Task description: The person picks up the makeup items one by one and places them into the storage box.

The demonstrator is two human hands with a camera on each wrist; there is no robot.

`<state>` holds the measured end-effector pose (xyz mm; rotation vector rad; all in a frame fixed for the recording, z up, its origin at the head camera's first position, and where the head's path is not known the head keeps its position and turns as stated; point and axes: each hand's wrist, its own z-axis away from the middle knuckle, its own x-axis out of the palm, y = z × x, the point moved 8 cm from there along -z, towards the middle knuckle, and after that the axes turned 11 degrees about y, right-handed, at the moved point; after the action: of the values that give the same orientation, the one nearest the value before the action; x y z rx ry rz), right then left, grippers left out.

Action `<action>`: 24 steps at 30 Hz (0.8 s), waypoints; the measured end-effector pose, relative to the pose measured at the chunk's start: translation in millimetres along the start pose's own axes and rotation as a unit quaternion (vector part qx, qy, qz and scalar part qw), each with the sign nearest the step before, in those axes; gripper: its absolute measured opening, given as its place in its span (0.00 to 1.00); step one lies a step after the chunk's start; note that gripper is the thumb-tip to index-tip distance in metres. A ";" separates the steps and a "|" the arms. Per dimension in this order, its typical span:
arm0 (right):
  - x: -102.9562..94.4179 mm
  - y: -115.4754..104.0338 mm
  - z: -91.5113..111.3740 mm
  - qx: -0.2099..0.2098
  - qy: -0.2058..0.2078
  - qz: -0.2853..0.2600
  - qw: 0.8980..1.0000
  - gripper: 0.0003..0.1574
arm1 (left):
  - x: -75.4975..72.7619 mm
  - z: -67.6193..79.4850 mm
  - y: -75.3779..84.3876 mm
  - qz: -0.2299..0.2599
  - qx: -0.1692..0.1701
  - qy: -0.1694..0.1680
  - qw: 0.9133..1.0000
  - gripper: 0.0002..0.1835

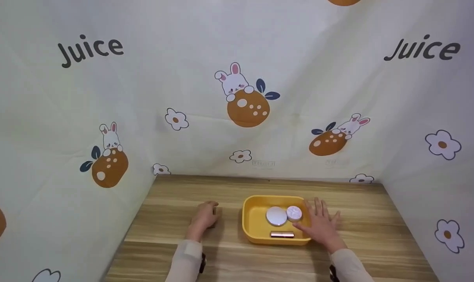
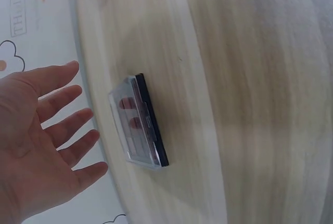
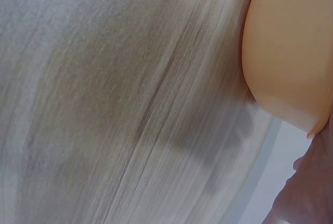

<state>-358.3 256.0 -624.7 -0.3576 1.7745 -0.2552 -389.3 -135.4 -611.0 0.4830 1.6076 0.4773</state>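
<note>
My left hand [image 1: 206, 216] is held over the table left of a yellow tray [image 1: 256, 239]. In the left wrist view, its fingers [image 2: 70, 125] are spread and apart from a flat, black-based palette [image 2: 138, 125] with a clear lid and reddish pans, lying on the table. The head view does not show the palette; the left hand may hide it. My right hand [image 1: 322, 227] is at the tray's right rim, fingers spread, thumb over the inside. The tray holds a round silvery-white disc [image 1: 276, 216], a smaller patterned round case [image 1: 294, 213] and a shiny lipstick-like tube [image 1: 282, 234].
Both hands are above a wood-grain table [image 1: 190, 188]. A pale printed cloth [image 1: 190, 78] with rabbits, oranges and flowers hangs behind it and along both sides.
</note>
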 end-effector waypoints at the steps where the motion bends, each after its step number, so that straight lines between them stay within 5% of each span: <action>1: 0.2 0.1 0.1 0.001 -0.001 0.000 1.000 0.63 | 0.5 1.0 -2.4 -0.004 -0.003 0.001 1.000 0.23; 14: -1.8 -2.0 -0.6 0.001 -0.001 0.007 1.000 0.63 | 7.4 11.7 -23.8 -0.010 -0.025 -0.014 1.000 0.38; 24: -2.5 -2.9 1.2 -0.001 0.003 -0.001 1.000 0.61 | 7.3 15.9 -29.2 0.006 -0.004 -0.006 1.000 0.36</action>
<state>-356.3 254.3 -621.6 -0.3599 1.7806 -0.2554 -374.9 -154.9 -634.9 0.4890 1.5905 0.4891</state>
